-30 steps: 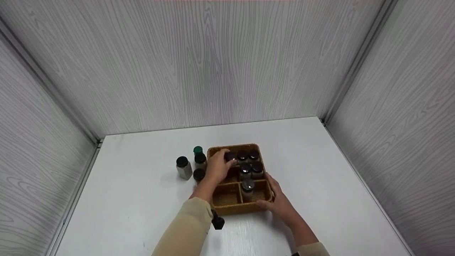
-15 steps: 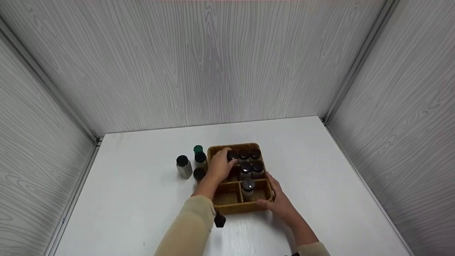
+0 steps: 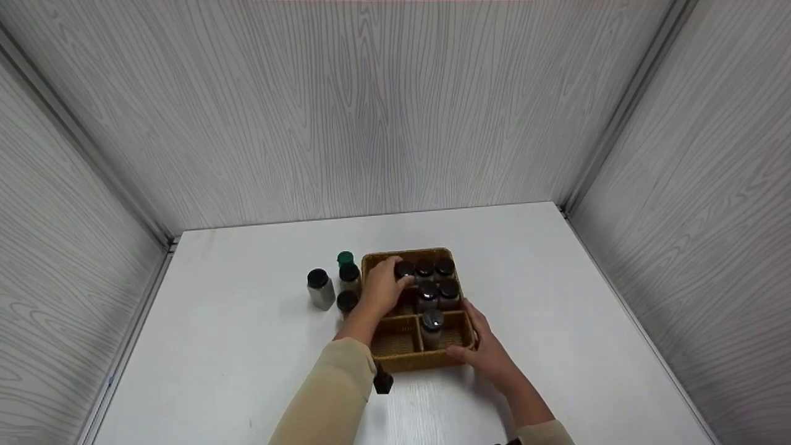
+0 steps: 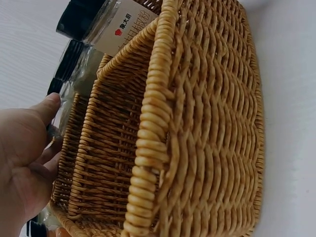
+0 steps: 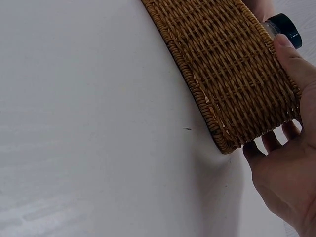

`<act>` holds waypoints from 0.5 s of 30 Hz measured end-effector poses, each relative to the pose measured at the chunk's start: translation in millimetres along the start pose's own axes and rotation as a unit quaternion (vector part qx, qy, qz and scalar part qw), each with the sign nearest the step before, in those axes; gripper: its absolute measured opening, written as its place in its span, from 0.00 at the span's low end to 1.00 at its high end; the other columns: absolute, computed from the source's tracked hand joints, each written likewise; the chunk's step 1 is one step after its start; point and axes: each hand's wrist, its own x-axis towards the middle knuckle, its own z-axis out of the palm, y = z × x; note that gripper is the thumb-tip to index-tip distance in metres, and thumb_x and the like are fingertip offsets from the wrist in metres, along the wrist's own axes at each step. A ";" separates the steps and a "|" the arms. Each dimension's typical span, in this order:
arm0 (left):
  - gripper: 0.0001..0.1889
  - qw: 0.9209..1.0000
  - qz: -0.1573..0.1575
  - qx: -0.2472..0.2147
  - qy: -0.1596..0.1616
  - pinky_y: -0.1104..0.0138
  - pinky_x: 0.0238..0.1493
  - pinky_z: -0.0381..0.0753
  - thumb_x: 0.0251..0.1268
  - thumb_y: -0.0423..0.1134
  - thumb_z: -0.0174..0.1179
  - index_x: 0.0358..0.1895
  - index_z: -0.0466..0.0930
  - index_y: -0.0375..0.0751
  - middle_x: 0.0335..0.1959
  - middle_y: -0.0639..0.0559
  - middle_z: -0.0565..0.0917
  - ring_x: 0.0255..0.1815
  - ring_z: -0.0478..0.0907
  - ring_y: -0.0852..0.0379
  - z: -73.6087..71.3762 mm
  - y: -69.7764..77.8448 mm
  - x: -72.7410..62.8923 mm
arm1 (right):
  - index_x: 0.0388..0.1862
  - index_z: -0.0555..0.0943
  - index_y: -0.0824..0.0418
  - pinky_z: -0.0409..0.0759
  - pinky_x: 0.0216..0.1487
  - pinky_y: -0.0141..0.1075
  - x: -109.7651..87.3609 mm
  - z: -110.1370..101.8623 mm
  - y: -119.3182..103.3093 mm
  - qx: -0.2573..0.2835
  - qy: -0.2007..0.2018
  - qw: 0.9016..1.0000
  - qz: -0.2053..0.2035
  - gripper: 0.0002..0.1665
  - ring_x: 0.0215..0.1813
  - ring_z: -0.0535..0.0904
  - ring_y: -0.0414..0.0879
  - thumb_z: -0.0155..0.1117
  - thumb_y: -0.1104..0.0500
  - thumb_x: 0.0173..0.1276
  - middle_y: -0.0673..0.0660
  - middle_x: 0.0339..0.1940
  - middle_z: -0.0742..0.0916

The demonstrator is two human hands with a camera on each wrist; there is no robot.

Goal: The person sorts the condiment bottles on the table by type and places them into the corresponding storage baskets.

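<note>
A brown wicker basket (image 3: 408, 363) with compartments stands on the white table. My left hand (image 3: 380, 289) reaches into its back compartment and holds a spice jar (image 3: 404, 269) by its upper part, thumb on the near side; the jar's lower body is hidden. Several more dark-capped spice jars (image 3: 427, 293) stand in the right part of the basket. One jar (image 3: 432, 321) is in the front right compartment, and its label (image 4: 123, 27) shows in the left wrist view. My right hand (image 3: 487, 353) grips the basket's near right corner, thumb at the front rim, fingers round the side.
Left of the basket, a green-capped jar (image 3: 345, 259) and two black-capped jars (image 3: 350, 274) stand close to its wall. Another black-capped jar (image 3: 321, 290) is farther left. Grey wood-grain panels (image 3: 371, 111) enclose the table at the back and sides.
My left hand has shifted very slightly right with the jar, then stayed in place. My right hand keeps its grip on the basket corner.
</note>
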 end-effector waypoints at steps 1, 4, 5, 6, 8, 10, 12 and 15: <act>0.28 1.000 0.002 0.000 0.002 0.47 0.72 0.81 0.80 0.46 0.66 0.76 0.74 0.38 0.73 0.37 0.81 0.73 0.79 0.40 0.1 -0.2 -0.2 | 0.93 0.49 0.39 0.50 0.88 0.69 -0.1 0.1 0.2 0.000 0.000 1.000 -0.001 0.69 0.93 0.46 0.66 0.85 0.51 0.64 0.56 0.94 0.53; 0.28 1.000 0.003 0.000 0.008 0.48 0.70 0.82 0.79 0.46 0.67 0.75 0.75 0.39 0.71 0.38 0.82 0.71 0.81 0.40 0.7 -0.7 -0.9 | 0.93 0.48 0.38 0.50 0.88 0.69 0.0 0.4 0.9 0.001 -0.004 1.000 0.000 0.69 0.93 0.46 0.65 0.85 0.50 0.65 0.54 0.94 0.53; 0.28 1.000 0.002 0.000 0.011 0.48 0.69 0.83 0.79 0.46 0.67 0.75 0.75 0.39 0.71 0.38 0.83 0.70 0.82 0.41 0.9 -0.7 -1.3 | 0.92 0.48 0.37 0.50 0.88 0.70 0.1 0.5 1.0 0.002 -0.005 1.000 0.001 0.69 0.93 0.46 0.65 0.85 0.50 0.65 0.54 0.94 0.53; 0.28 1.000 0.001 -0.001 0.014 0.48 0.69 0.83 0.79 0.46 0.67 0.75 0.75 0.40 0.70 0.39 0.83 0.70 0.82 0.41 1.1 -0.6 -1.6 | 0.92 0.48 0.36 0.50 0.88 0.70 0.0 0.6 1.1 0.002 -0.007 1.000 0.002 0.69 0.93 0.46 0.65 0.84 0.49 0.65 0.53 0.94 0.53; 0.28 1.000 -0.002 -0.004 0.019 0.49 0.69 0.83 0.79 0.46 0.68 0.75 0.76 0.40 0.70 0.39 0.83 0.70 0.82 0.41 1.7 -0.7 -1.9 | 0.92 0.48 0.35 0.50 0.88 0.70 0.4 0.7 1.6 0.003 -0.008 1.000 0.003 0.69 0.93 0.47 0.65 0.84 0.49 0.66 0.52 0.94 0.53; 0.28 1.000 -0.006 -0.010 0.021 0.48 0.71 0.82 0.79 0.46 0.68 0.75 0.75 0.41 0.71 0.39 0.83 0.72 0.81 0.41 1.9 -0.2 -2.1 | 0.92 0.48 0.35 0.51 0.87 0.70 0.5 0.6 1.7 0.005 -0.007 1.000 0.002 0.68 0.92 0.48 0.65 0.84 0.49 0.66 0.53 0.93 0.54; 0.28 1.000 -0.006 -0.017 0.018 0.48 0.73 0.81 0.79 0.45 0.67 0.75 0.75 0.41 0.72 0.39 0.82 0.73 0.80 0.41 1.8 0.4 -2.3 | 0.92 0.48 0.36 0.52 0.87 0.69 0.6 0.4 2.2 0.005 -0.006 1.000 0.002 0.68 0.92 0.48 0.66 0.84 0.50 0.66 0.54 0.93 0.54; 0.29 0.999 -0.007 -0.042 0.004 0.46 0.76 0.78 0.81 0.44 0.66 0.78 0.72 0.40 0.76 0.38 0.78 0.77 0.77 0.39 0.4 0.6 -2.7 | 0.93 0.48 0.38 0.53 0.87 0.68 1.3 0.3 2.7 0.003 -0.003 1.000 -0.001 0.68 0.92 0.49 0.66 0.83 0.51 0.67 0.55 0.93 0.54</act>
